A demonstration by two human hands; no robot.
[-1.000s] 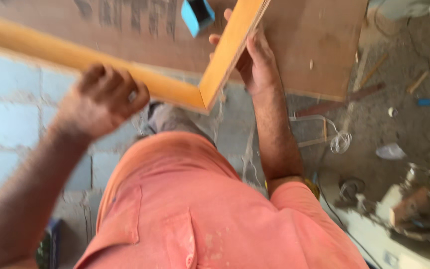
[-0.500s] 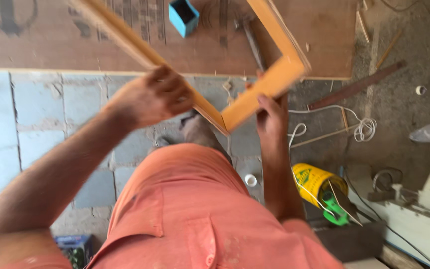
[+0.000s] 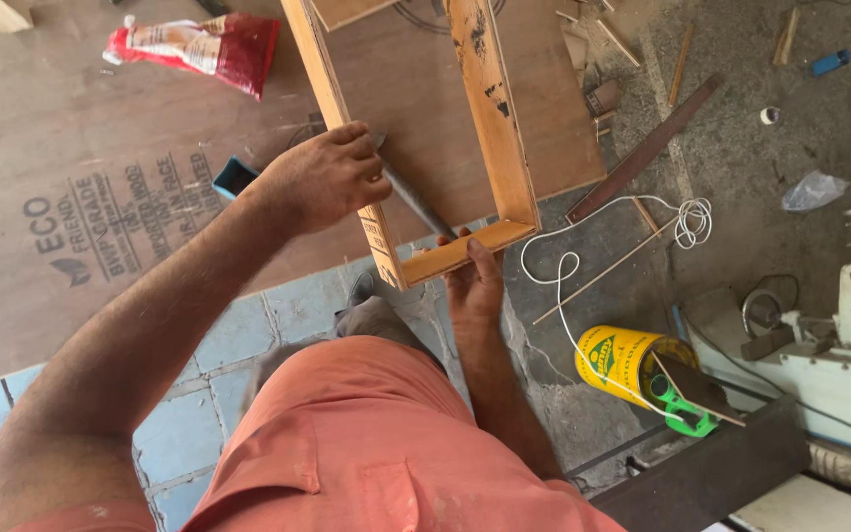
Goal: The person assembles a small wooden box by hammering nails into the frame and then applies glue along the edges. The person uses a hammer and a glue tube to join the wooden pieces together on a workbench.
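Observation:
A rectangular wooden frame (image 3: 492, 118) of orange-brown boards hangs over a plywood sheet (image 3: 100, 148) on the floor. My left hand (image 3: 325, 177) grips the frame's left board near its lower corner. My right hand (image 3: 473, 284) holds the short bottom board from below, thumb on its edge. A dark metal rod (image 3: 416, 202) lies slanted inside the frame, just right of my left hand.
A red and white bag (image 3: 199, 44) lies at the top left. A yellow can (image 3: 622, 363) with a green tool stands right of my leg, a white cord (image 3: 632, 219) looped beside it. A long dark wooden strip (image 3: 647, 148), scraps and a machine (image 3: 839, 325) lie on the right. A small blue box (image 3: 233, 177) sits by my left wrist.
The frame has turned and swung so its corner now points down toward me. Both hands kept hold and shifted with it. The view moved right.

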